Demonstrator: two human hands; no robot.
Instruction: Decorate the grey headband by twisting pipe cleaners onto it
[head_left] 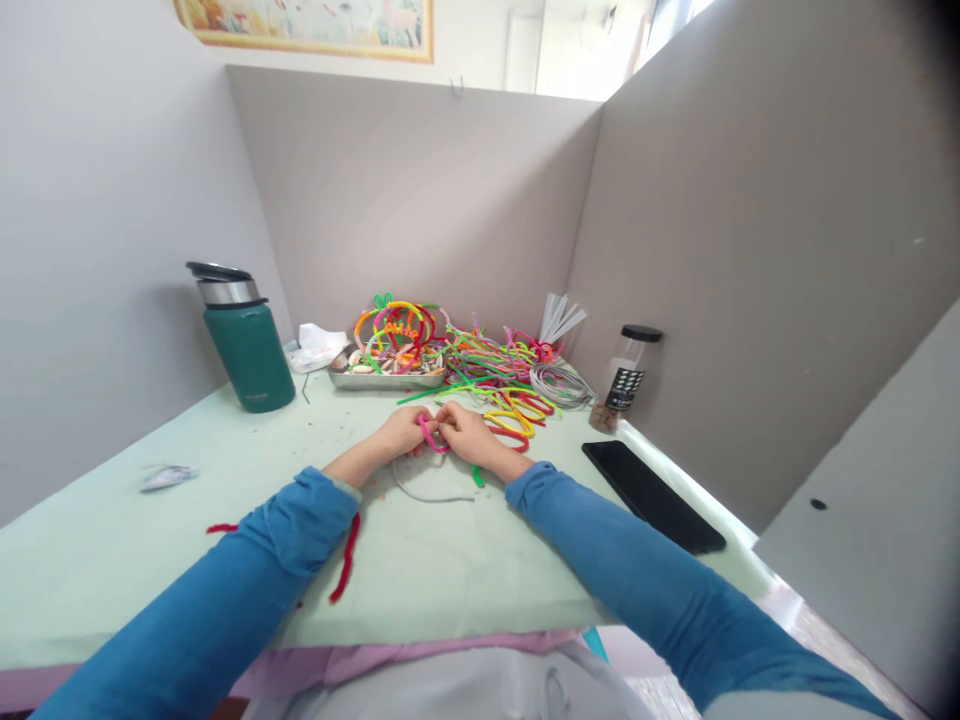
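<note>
My left hand [406, 432] and my right hand [465, 434] meet over the middle of the table. Between them is a pink pipe cleaner [430, 436], bent into a curve. The left fingers are closed on it, and the right fingertips pinch at its other side. A thin grey wire [431, 499] curves out from below the hands onto the tabletop. Close to the right wrist lies a short green pipe cleaner piece [478, 477]. Red pipe cleaner pieces [346, 560] lie by the left forearm, partly covered by the sleeve.
Behind the hands stands a metal tray [386, 381] holding colourful pipe cleaner shapes. Beside it are a pile of loose pipe cleaners [487, 358] and a wire coil [562, 386]. A green bottle [250, 350] stands left; a clear jar [624, 380] and black phone [652, 495] are right.
</note>
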